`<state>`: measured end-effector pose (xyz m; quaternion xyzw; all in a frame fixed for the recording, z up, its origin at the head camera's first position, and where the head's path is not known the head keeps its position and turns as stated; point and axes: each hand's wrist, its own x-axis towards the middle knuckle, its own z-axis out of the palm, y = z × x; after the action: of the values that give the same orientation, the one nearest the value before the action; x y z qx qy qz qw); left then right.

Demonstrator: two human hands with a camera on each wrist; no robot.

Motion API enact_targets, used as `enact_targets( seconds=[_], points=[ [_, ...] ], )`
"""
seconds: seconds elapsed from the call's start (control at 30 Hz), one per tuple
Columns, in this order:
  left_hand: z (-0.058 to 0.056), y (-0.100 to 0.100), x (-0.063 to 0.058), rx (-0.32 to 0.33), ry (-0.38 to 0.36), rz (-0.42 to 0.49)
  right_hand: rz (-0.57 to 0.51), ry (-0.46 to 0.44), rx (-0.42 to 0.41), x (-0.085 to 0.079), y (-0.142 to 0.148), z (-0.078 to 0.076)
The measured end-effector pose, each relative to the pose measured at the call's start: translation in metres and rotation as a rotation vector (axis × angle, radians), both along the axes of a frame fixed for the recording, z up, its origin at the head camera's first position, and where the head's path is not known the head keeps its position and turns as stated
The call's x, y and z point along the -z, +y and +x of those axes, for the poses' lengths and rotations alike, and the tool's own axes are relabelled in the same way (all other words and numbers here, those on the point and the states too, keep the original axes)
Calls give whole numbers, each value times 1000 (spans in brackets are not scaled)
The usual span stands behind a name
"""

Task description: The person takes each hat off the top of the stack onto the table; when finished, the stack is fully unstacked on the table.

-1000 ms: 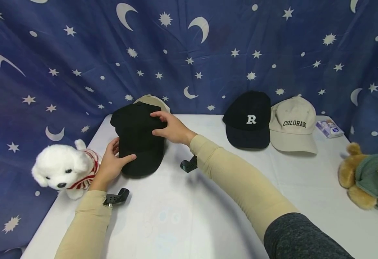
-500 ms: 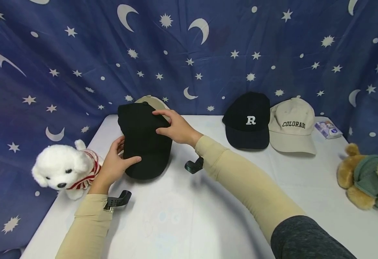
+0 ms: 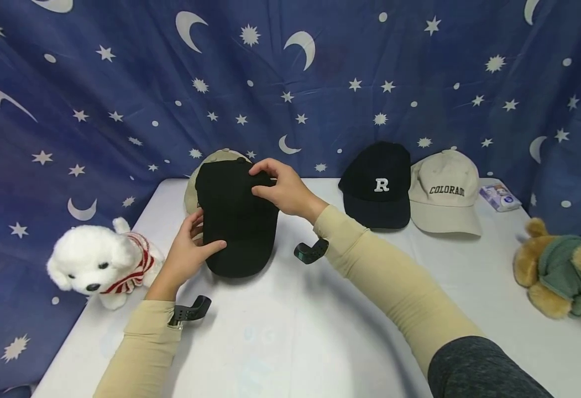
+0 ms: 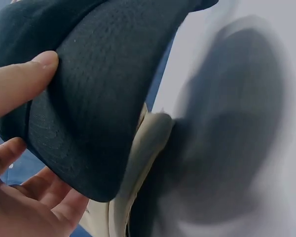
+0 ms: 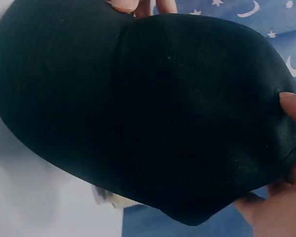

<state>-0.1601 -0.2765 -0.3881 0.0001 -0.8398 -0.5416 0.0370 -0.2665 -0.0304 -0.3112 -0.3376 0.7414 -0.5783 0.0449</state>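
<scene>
A fluffy white plush dog point(image 3: 93, 255) in red-striped fabric point(image 3: 141, 269) stood left; a tan plush animal point(image 3: 564, 270) in green sat right, a small purple-and-white box point(image 3: 500, 197) beyond it; blue star-printed cloth point(image 3: 265, 66) hung behind.

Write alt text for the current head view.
A person's left grip and right grip hold a black cap over a white table, a beige cap behind it. Farther right are a dark R cap and pale COLORADO cap; a plush dog sits left, a brown plush toy right.
</scene>
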Motion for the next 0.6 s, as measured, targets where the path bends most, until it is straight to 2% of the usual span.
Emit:
enact_targets(
  seconds=[0.27, 0.43, 0.6],
  points=[
    [-1, 14, 0, 35, -19, 17, -20, 23, -13, -3, 17, -2],
    [-3, 22, -1, 50, -28, 28, -7, -8, -1, -6, 30, -4],
    [-4, 30, -2, 73, -27, 47, 52, -60, -12, -9, 46, -5]
  ],
)
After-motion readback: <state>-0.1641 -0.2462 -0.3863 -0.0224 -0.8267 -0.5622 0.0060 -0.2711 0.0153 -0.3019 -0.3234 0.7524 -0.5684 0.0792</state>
